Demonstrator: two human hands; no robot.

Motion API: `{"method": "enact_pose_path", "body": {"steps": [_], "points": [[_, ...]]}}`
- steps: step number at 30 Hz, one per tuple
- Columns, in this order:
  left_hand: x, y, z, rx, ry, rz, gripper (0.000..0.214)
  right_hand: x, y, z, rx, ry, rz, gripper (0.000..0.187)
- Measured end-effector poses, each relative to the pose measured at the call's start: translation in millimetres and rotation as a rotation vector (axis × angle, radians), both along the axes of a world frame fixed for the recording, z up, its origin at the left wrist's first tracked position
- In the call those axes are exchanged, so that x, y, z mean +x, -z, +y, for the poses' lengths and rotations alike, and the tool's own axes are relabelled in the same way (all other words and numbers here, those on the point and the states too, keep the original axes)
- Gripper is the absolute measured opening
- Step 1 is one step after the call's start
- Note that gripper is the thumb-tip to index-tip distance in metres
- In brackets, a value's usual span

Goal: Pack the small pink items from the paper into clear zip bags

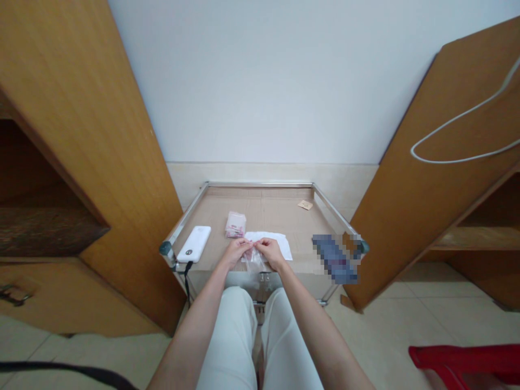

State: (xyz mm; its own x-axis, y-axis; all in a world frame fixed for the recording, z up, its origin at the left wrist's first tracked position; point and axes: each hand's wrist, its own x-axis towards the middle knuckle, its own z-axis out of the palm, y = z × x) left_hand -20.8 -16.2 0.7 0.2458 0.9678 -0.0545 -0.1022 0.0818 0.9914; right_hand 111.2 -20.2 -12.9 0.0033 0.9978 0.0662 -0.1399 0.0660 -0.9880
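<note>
Our left hand (238,252) and right hand (270,252) are clenched, both pinching the top of a clear plastic bag (255,261), whose lower end hangs at a white paper (277,244) on the worktop (280,203), near a pink packet (235,225).

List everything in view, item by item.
power bank: 1, white, left of cart top
plastic bag: 1, clear, pinched between hands
paper sheet: 1, white, under the bag
packet: 1, pink and clear, behind hands
card tag: 1, tan, back right
blurred object: 1, bluish, right of cart top
metal cart: 1, silver, cardboard-topped, by wall
wooden doors: 2, brown, either side
cord loop: 1, white, on right door
strap: 1, black, bottom left
red item: 1, red, bottom right
left hand: 1, on bag
right hand: 1, on bag
</note>
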Motion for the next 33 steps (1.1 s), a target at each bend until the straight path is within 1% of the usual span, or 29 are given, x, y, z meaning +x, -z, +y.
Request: {"method": "enact_pose_path", "body": {"steps": [7, 12, 20, 25, 30, 33], "points": [[0.9, -1.0, -0.8, -0.001, -0.009, 0.005, 0.028, 0.4, -1.8, -0.7, -0.007, 0.004, -0.012, 0.012], [0.5, 0.9, 1.3, -0.041, -0.042, -0.04, 0.028, 1.9, 0.1, 0.8, -0.009, 0.034, -0.053, 0.02], [-1.6, 5.7, 5.7, -0.103, -0.079, -0.132, 0.024, 2.0, -2.0, 0.8, -0.011, 0.033, -0.005, 0.024], [-2.0, 3.5, 5.1, -0.124, -0.084, -0.177, 0.02, 2.5, 0.0, 1.4, 0.002, 0.027, 0.006, 0.025], [-2.1, 0.3, 3.8, -0.153, -0.069, -0.171, 0.015, 2.9, 2.4, 2.4, 0.015, 0.028, 0.037, 0.026], [-2.5, 1.1, 4.8, -0.163, -0.089, -0.199, 0.016, 3.3, 3.8, 3.4, 0.029, 0.029, 0.07, 0.027]]}}
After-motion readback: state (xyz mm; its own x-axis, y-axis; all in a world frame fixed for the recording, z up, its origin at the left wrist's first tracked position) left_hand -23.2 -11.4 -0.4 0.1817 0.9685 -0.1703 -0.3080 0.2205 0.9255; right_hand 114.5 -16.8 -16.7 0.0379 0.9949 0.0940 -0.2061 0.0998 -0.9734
